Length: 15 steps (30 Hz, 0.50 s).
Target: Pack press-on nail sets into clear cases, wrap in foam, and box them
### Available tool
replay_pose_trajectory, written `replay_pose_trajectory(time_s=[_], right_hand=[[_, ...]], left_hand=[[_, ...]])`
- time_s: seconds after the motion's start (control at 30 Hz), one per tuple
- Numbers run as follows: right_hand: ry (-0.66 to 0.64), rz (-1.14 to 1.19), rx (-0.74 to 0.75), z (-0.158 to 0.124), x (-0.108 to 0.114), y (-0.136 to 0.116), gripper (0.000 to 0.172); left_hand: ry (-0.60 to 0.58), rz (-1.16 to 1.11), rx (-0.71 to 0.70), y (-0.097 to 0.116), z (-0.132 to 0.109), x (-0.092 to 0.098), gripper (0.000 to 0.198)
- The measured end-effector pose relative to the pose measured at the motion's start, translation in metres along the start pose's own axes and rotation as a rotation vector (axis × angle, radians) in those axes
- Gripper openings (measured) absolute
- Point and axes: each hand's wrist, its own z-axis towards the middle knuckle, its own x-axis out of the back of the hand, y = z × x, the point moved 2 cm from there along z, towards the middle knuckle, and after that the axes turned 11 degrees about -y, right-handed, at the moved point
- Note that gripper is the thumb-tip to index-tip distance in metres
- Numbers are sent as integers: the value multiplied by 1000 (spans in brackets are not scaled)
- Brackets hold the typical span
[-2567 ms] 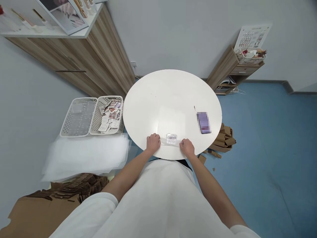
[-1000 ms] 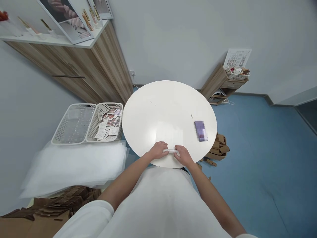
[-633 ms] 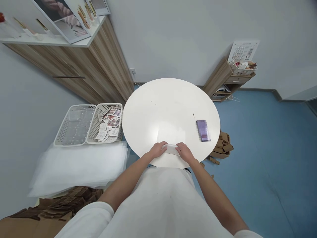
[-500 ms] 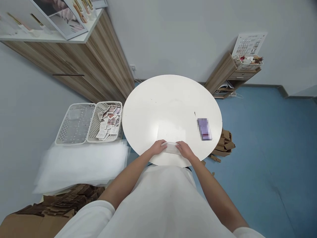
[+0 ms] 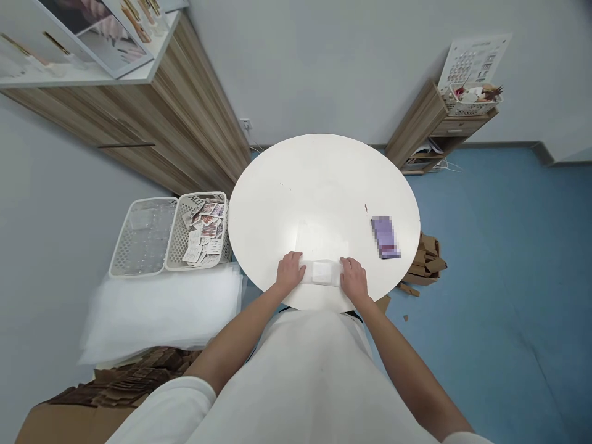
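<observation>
A translucent white sheet, folded into a flat strip, lies near the front edge of the round white table. A paler small rectangle shows at its middle; whether it lies inside or on top I cannot tell. At the strip's left end is my left hand, palm down, fingers stretched forward and the thumb touching the sheet. My right hand lies flat in the same way on the right end. A fainter, thin flat sheet spreads on the table just beyond the strip.
A pixelated purple object lies at the table's right. Left stand a basket of printed cards, a basket of clear items and a stack of translucent sheets. Cardboard lies on the floor at right, a carton at lower left.
Both hands have moved apart from pinching the strip's upper edge to lying flat at its two ends. The strip now rests flatter, with the pale rectangle visible. The view has shifted slightly.
</observation>
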Motion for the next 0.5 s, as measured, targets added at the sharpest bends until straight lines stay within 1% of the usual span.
replay_pose_trajectory(time_s=[0.03, 0.07, 0.13, 0.17, 0.23, 0.3, 0.37, 0.5], right_hand=[[19, -34, 79, -1, 0, -5, 46], [11, -55, 163, -2, 0, -10, 48], [-60, -70, 290, -2, -2, -19, 50], [-103, -71, 318, -2, -3, -23, 53], [-164, -72, 312, -1, -6, -27, 65], [-179, -79, 276, -3, -8, -28, 72], [-182, -89, 264, -8, -10, -28, 71], [-205, -101, 287, -26, -14, -28, 60]], left_hand=[[30, 48, -100, 4, -2, -1, 37], [32, 88, -200, 9, -3, -2, 40], [-22, 142, -353, 16, -4, -7, 49], [-61, 161, -392, 19, -4, -9, 56], [-125, 187, -406, 22, -2, -14, 66], [-151, 200, -393, 23, -2, -17, 68], [-159, 208, -395, 23, -5, -18, 67], [-163, 221, -444, 22, -18, -20, 63]])
